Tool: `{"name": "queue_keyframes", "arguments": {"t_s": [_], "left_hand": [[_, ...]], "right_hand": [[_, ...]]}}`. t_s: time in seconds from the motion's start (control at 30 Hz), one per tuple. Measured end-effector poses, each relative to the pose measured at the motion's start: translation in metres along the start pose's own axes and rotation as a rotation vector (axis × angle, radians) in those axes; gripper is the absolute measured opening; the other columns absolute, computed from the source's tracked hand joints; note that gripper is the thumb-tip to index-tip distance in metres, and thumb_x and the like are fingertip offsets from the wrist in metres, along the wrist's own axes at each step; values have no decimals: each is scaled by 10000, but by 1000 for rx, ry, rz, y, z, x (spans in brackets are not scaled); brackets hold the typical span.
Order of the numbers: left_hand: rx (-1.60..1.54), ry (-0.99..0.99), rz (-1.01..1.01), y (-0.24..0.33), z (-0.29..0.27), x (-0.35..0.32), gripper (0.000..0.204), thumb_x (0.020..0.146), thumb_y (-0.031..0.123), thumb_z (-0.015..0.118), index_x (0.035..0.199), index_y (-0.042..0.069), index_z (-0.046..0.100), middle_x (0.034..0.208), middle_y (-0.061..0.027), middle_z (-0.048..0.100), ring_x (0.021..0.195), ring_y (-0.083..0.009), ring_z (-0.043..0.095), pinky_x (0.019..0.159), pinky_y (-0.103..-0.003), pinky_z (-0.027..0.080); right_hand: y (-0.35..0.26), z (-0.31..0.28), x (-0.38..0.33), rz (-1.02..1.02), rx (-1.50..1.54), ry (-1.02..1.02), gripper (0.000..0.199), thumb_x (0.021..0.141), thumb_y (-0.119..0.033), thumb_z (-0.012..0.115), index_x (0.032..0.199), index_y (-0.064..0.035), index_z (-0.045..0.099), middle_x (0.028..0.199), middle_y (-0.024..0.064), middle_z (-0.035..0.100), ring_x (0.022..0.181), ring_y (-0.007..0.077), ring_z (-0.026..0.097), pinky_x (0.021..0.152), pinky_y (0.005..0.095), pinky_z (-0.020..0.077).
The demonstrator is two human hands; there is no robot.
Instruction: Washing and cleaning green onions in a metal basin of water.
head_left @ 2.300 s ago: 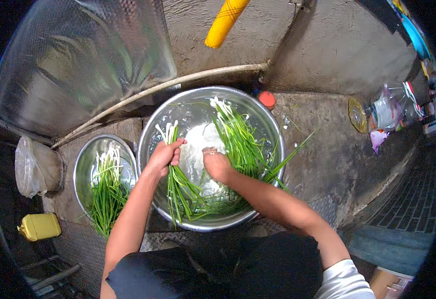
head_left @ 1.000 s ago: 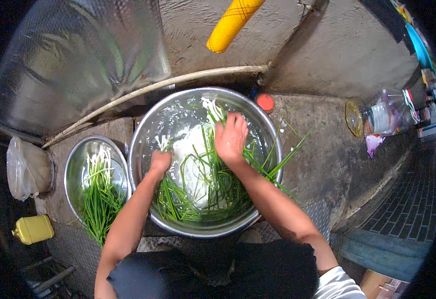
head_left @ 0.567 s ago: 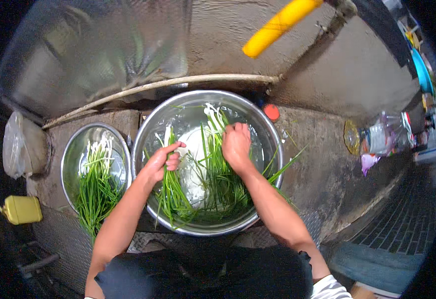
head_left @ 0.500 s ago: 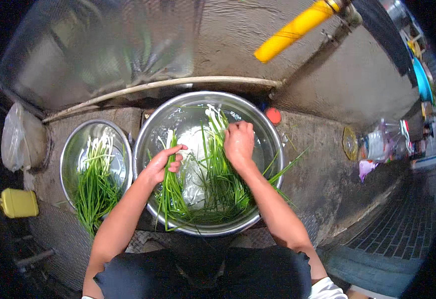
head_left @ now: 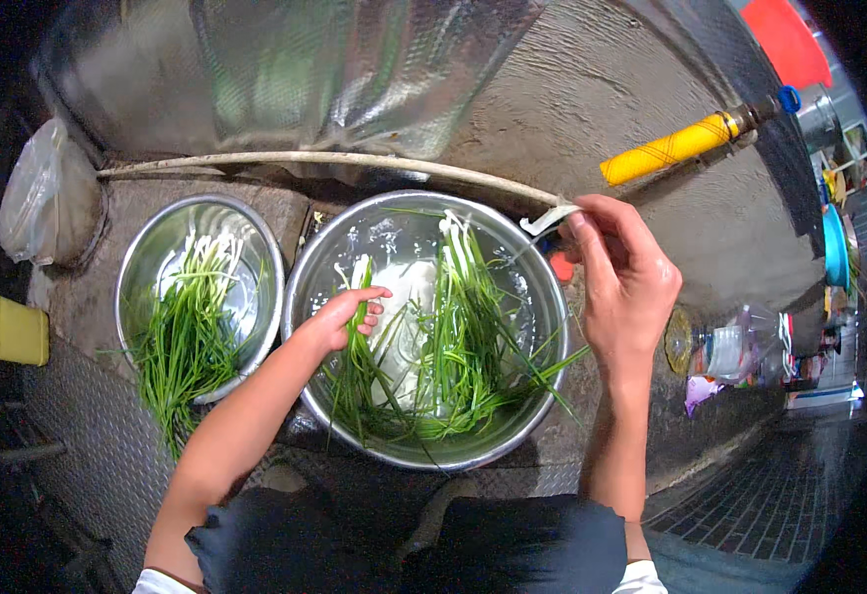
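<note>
Head view, left hand (head_left: 339, 319) clasping slender green chives (head_left: 359, 337), right hand (head_left: 623, 282) pinching limp white peel (head_left: 548, 218), round steel bowl (head_left: 512, 441).

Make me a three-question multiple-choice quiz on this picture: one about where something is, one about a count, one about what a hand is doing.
1. Where is the small round steel bowl of green chives?
A. left of the large steel basin
B. inside the basin
C. right of the basin

2. How many round steel vessels hold greens?
A. one
B. two
C. four

3. What is the left hand doing?
A. hanging free
B. gripping a bunch of green chives
C. holding the yellow handle

Answers:
1 A, the bowl sits beside the large steel basin on its left.
2 B, only bowl and basin.
3 B, the fingers close around the stalks; the right hand is raised, pinching a pale strip.
</note>
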State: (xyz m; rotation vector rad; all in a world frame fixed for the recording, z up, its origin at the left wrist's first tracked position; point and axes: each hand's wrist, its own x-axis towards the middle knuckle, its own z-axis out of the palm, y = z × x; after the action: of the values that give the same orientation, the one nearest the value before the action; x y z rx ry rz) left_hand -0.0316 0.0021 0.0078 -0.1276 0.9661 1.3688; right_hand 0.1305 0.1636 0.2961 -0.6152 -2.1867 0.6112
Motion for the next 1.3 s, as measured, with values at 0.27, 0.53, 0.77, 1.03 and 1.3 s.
{"name": "queue_keyframes", "arguments": {"t_s": [0.27, 0.53, 0.77, 1.03, 1.3], "left_hand": [[63, 44, 9, 2, 5, 7, 184, 912, 225, 572, 1023, 80, 592, 754, 25, 424, 567, -68, 376, 450, -197, 286], [64, 65, -21, 2, 0, -8, 159, 919, 210, 565, 1001, 75, 581, 683, 34, 449, 505, -52, 368, 416, -201, 293], [114, 96, -34, 1, 12, 3, 159, 916, 197, 567, 1014, 72, 578, 685, 32, 455, 505, -58, 379, 413, -200, 297], [149, 111, -22, -1, 7, -3, 176, 920, 214, 567, 1040, 86, 579, 696, 37, 460, 522, -49, 370, 421, -196, 271], [127, 135, 53, -1, 5, 1, 186, 919, 206, 578, 1030, 57, 583, 643, 45, 437, 481, -56, 358, 413, -207, 284]], "right_hand": [[153, 53, -52, 101, -237, -385, 171, 826, -127, 638, 964, -49, 705, 870, 189, 678, 795, 315, 678, 748, 391, 521], [189, -48, -22, 211, -243, 312, 214, 895, -157, 597, 1062, -43, 666, 918, 120, 702, 823, 224, 669, 766, 341, 511], [314, -77, -82, 502, -766, -60, 285, 848, -148, 617, 1120, -75, 659, 1028, 199, 670, 904, 295, 668, 829, 359, 497], [205, -44, -28, 331, -281, 86, 261, 870, -182, 610, 1079, -32, 657, 997, 170, 683, 902, 267, 667, 812, 357, 504], [140, 108, -72, 174, -153, -475, 345, 857, -259, 614, 1061, 19, 619, 991, 261, 629, 927, 399, 620, 845, 463, 492]]}}
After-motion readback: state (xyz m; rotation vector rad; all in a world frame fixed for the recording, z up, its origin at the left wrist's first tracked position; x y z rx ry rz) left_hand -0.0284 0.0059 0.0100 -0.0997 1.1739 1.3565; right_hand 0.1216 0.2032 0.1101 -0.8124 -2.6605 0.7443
